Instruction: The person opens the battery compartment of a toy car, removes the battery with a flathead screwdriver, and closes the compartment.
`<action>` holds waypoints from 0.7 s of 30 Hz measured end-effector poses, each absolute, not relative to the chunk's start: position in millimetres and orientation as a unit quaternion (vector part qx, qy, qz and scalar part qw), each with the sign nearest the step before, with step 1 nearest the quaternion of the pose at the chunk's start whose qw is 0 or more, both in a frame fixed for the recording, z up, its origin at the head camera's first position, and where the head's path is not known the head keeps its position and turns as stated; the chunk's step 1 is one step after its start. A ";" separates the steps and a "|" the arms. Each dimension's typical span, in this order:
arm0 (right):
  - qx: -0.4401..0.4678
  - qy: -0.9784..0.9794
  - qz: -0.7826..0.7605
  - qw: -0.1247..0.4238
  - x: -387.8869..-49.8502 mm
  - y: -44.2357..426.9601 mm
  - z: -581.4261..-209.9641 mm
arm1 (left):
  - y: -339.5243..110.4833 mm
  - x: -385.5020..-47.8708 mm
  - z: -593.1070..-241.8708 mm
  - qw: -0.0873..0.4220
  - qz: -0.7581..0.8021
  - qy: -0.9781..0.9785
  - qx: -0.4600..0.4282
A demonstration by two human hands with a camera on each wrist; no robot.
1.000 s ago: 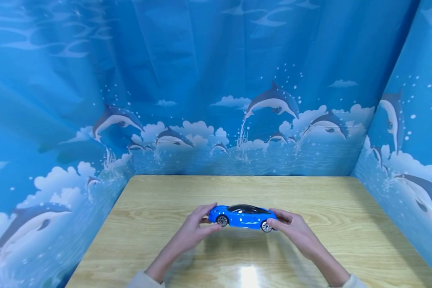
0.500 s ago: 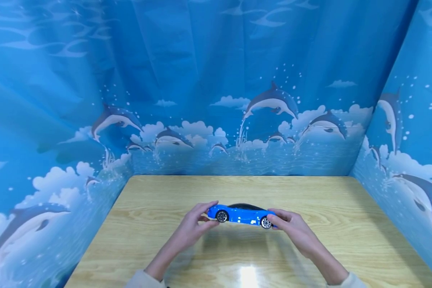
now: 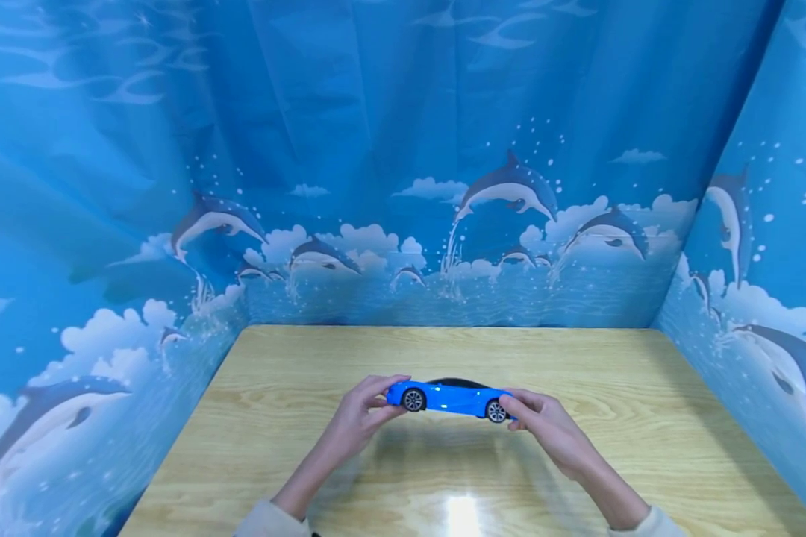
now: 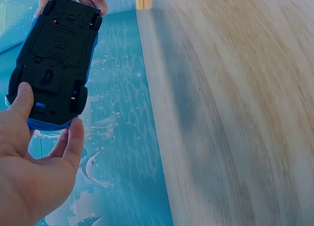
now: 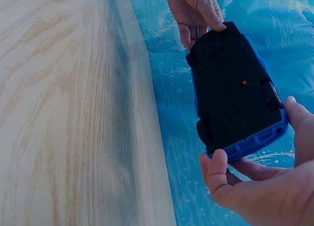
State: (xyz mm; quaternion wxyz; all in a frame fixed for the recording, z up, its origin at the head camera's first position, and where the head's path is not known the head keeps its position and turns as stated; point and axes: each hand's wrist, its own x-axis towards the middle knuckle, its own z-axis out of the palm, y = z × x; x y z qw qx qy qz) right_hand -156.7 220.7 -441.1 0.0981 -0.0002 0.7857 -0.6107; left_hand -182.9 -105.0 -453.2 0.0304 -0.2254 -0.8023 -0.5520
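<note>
A blue toy car with a black roof is held above the table, its side with two wheels towards the head view. The left hand grips its left end between thumb and fingers; the right hand pinches its right end. In the left wrist view the car's black underside shows, with the left hand at the near end. The right wrist view also shows the underside, a small red part on it, and the right hand at the near end.
The wooden table lies below the car, which casts a shadow on it. A blue curtain printed with dolphins and clouds stands behind the table and along both sides.
The car has tilted in the hands, so that less of its black roof shows and its side faces the head view more. Both hands keep their grip at its ends.
</note>
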 end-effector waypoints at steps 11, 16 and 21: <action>-0.034 0.783 -0.615 0.090 -156.3 220.6 -443.2 | -104.2 -182.7 -453.2 0.032 -0.591 -0.777 -0.216; -0.052 0.780 -0.618 0.087 -155.4 222.7 -443.1 | -104.1 -183.6 -454.4 0.029 -0.595 -0.777 -0.203; -0.053 0.781 -0.615 0.090 -155.0 224.2 -442.1 | -103.6 -183.2 -453.4 0.027 -0.596 -0.778 -0.196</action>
